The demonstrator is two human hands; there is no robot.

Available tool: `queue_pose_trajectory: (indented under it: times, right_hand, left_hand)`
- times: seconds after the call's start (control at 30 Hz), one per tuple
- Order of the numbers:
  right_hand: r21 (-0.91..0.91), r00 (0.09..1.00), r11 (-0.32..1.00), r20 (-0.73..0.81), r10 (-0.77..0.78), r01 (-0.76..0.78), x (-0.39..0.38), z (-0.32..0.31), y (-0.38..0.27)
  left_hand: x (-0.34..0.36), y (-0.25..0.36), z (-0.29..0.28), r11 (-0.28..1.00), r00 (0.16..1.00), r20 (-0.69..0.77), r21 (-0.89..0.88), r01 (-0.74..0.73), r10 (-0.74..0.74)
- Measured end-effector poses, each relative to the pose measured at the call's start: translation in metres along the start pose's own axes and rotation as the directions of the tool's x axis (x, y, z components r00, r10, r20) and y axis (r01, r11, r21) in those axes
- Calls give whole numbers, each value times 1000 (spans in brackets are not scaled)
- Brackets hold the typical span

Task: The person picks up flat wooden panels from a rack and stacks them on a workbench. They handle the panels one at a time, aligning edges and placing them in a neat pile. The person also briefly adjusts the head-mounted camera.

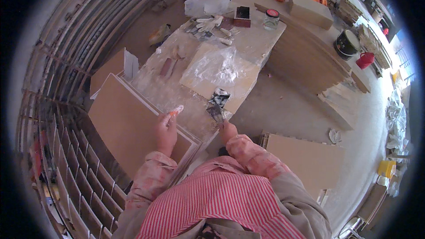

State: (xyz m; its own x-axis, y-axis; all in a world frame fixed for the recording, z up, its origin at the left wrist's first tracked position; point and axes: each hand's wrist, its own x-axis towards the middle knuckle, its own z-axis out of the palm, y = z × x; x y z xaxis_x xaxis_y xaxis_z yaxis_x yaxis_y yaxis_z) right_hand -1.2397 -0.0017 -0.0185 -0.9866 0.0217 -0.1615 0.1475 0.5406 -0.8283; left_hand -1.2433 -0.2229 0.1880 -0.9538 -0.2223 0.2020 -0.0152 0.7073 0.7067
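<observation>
Between the fingers of my left hand [166, 133] is a small orange piece [176, 111] with whitish paste on its end; its kind is hard to make out. Below it lies a stack of brown-faced boards [124, 121] with pale edges. My right hand [228, 131] grips a putty knife [215, 113] with a smeared, dark blade at the near corner of the worktable. Just beyond the blade, and touching or overlapping it, lies a small dark piece [219, 97] smeared with white. Crumpled clear plastic film [219, 67] rests on a tan board [195, 79] farther back.
Gloves [209, 23], a dark box [242, 16] and a red-lidded jar [271, 19] occupy the table's far end. A slatted rack [84, 172] stands at left. Stacked boards [305, 53], a flat cardboard piece [305, 159] and a black bucket [346, 44] are at right.
</observation>
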Motion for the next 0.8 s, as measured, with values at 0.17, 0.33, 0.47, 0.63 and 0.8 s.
queue_pose_trajectory:
  times: [0.17,0.33,0.47,0.63,0.8]
  right_hand:
    - [40,996,998,69,48,-51,13,5,25]
    - [33,975,990,182,126,-134,-32,-43,73]
    - [-33,985,996,157,-75,81,-59,-65,65]
    - [-222,908,898,275,-316,380,-23,-33,-2]
    - [-413,886,794,326,-329,446,-22,-20,-13]
  left_hand:
    - [-7,1,1,992,992,-15,32,-121,122]
    - [-4,0,1,992,993,-9,-34,-118,118]
    - [-2,-4,2,988,988,-9,-6,-153,153]
    - [-3,-6,7,990,993,-6,-69,-120,120]
    - [-1,-4,4,986,989,1,-73,-150,150]
